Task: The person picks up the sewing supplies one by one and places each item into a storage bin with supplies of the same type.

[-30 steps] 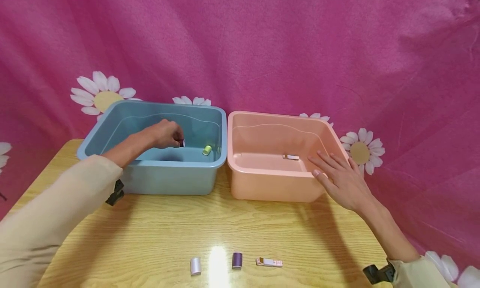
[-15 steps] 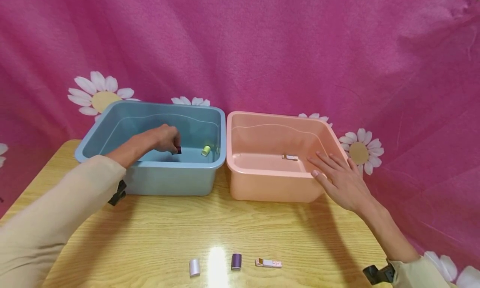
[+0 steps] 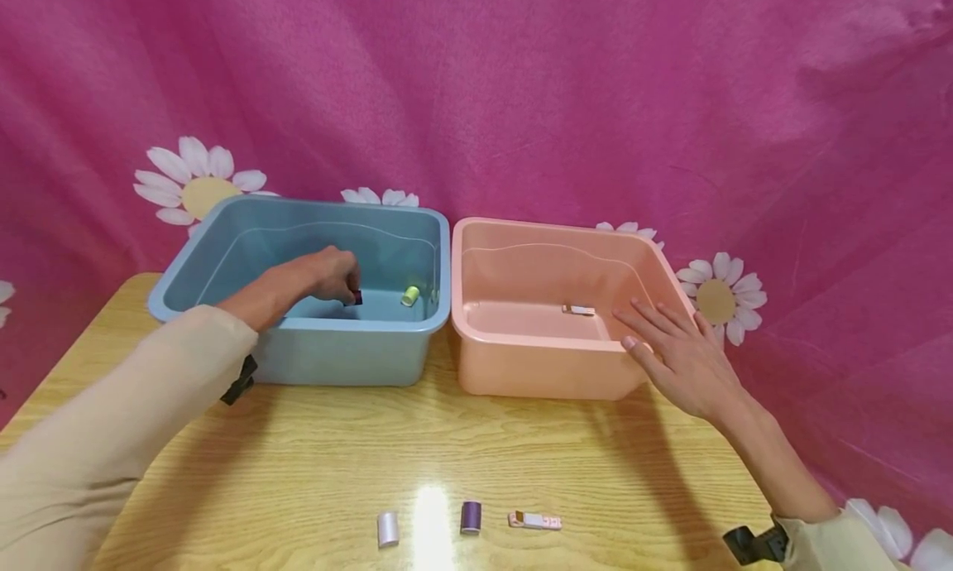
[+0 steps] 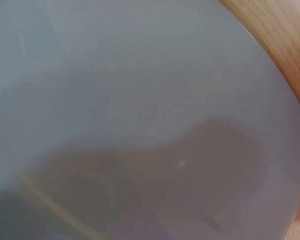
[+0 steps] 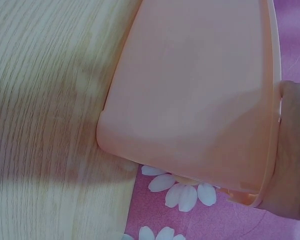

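My left hand reaches down inside the blue bin and pinches a dark thread spool low near the bin floor. A yellow-green thread spool lies on that floor to the right of the hand. In the left wrist view only the bin's blurred outer wall shows, with the hand out of sight. My right hand rests with spread, straight fingers on the right front corner of the peach bin. Inside that bin lies a small nail clipper. The right wrist view shows the hand at the rim.
Along the front of the wooden table lie a pale lilac thread spool, a purple thread spool and a pink-and-white nail clipper. The bins stand side by side against a magenta flowered cloth.
My left hand has lowered the dark spool deeper into the blue bin, then stayed nearly still over the last half second. The right hand keeps its place on the peach bin.
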Available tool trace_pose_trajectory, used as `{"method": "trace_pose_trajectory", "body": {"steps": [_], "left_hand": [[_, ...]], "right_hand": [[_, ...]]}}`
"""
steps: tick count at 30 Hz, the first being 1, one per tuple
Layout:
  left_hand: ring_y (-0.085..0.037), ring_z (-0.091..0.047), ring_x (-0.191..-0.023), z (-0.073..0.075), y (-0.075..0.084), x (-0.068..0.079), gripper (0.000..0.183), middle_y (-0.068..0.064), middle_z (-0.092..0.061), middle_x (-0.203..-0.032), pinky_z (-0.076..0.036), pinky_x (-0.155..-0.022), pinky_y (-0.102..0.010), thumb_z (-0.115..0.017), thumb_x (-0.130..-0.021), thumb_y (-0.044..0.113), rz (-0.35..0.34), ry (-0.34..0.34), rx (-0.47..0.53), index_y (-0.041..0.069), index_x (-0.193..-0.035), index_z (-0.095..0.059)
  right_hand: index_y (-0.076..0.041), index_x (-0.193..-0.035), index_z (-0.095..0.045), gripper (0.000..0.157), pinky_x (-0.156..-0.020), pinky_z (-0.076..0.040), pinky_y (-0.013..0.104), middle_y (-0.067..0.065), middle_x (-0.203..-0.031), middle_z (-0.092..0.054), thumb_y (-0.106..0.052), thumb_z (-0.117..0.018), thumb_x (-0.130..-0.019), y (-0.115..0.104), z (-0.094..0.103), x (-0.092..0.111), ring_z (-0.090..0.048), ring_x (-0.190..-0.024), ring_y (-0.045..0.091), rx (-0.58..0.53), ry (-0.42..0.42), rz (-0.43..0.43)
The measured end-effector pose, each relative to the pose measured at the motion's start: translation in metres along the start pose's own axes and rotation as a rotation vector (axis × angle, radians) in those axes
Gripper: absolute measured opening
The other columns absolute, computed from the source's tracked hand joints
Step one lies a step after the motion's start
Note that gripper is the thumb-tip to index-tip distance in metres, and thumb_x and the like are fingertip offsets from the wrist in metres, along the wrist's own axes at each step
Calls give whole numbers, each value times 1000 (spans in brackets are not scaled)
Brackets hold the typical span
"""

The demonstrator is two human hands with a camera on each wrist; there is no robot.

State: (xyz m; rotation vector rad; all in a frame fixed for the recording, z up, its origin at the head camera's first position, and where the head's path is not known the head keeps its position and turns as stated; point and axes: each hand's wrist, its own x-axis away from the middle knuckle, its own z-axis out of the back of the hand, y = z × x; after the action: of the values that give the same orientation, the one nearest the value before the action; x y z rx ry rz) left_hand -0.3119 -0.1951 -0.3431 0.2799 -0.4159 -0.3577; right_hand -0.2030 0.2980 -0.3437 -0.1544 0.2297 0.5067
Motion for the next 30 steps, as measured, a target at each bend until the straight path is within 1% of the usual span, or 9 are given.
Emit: {"method": "trace_pose_trajectory", "body": {"steps": [2,12,24,30], "left_hand": [[-29,-61,-97,0,-1,0,18,-11,-67,-97,-55,-84,-42,-72,-91,5,-11,0,-2,-2,-108,-73],[-29,-60,-97,-2,-3,-3,17,-11,-67,-97,-56,-81,-40,-73,-90,6,-11,-5,7,-1,-106,-73],[-29,-60,-97,-2,-2,-5,20,-11,-67,-98,-55,-84,-41,-73,-91,5,27,-14,4,-1,-109,-71],[-29,-59,-97,-2,-3,-6,20,-12,-67,-98,-54,-85,-41,-72,-91,6,30,-19,1,-1,-110,-71]], "right_hand": [[-20,-149,-49,47,-105,-13,73,13,-153,-42,-38,-43,-106,1,0,0,-35,-137,46,0,-2,-1],[-22,-150,-48,47,-106,-9,73,14,-153,-43,-38,-43,-106,2,-1,0,-35,-137,47,-6,-5,-3],[-20,-148,-50,46,-106,-11,72,13,-153,-43,-38,-45,-106,1,-2,1,-35,-137,46,-14,9,-1],[-20,-149,-49,47,-106,-10,73,13,-153,-42,-38,-44,-106,2,-2,0,-35,-137,47,-9,6,-2]]}}
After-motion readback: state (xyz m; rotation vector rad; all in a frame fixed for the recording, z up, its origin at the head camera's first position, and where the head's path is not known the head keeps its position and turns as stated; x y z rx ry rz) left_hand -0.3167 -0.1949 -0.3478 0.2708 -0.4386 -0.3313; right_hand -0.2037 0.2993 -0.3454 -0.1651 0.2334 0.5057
